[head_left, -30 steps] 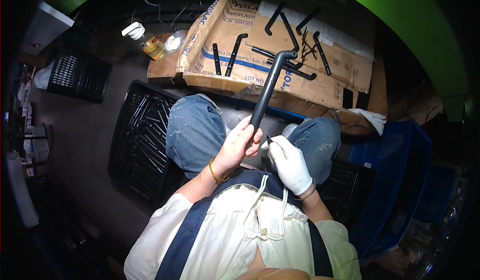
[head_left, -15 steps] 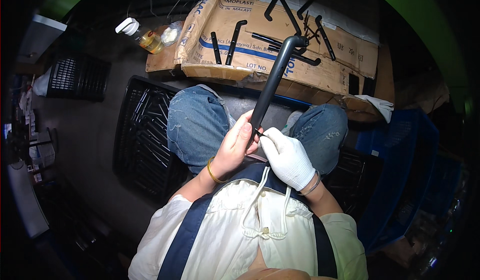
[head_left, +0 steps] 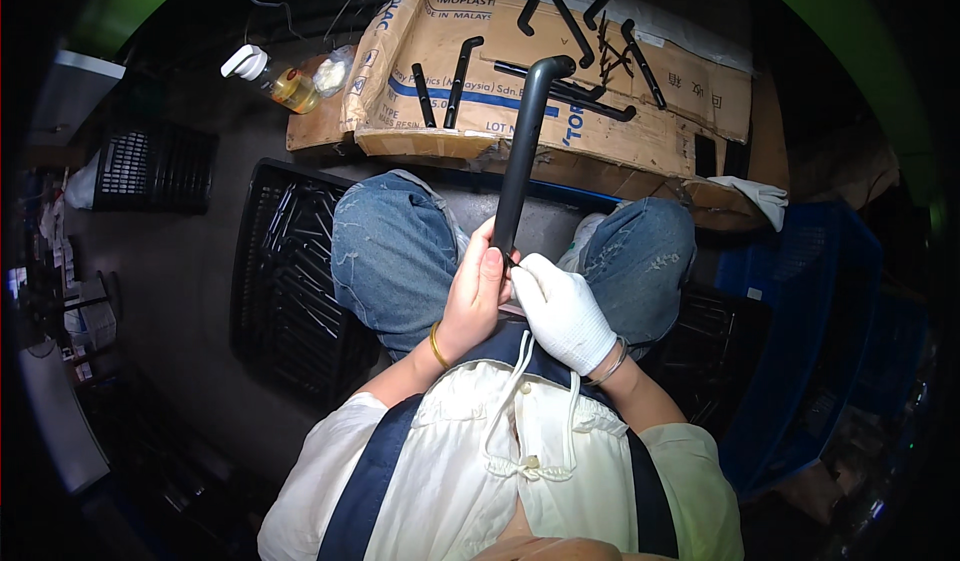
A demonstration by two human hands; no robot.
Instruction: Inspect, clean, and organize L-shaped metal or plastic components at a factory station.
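Note:
My bare left hand is wrapped round the lower end of a black tube. This tube stretches away from me and has a bent, rounded far end, which overlaps the cardboard from this angle. My right hand, in a white glove, is closed in a pinch against the tube's near end. A small black piece shows at its fingertips, partly hidden by them. Several smaller black bent tubes lie on the flattened cardboard box in front of me, alongside a cluster of thin black pieces.
A black crate full of black tubes stands left of my knees. Farther left is another black basket. A bottle stands by the cardboard's left edge; a white glove hangs at its right corner. Blue crates are at right.
The tube's bent end has swung left, so the tube points more straight ahead. Both hands keep their hold at its near end, and the view has shifted slightly.

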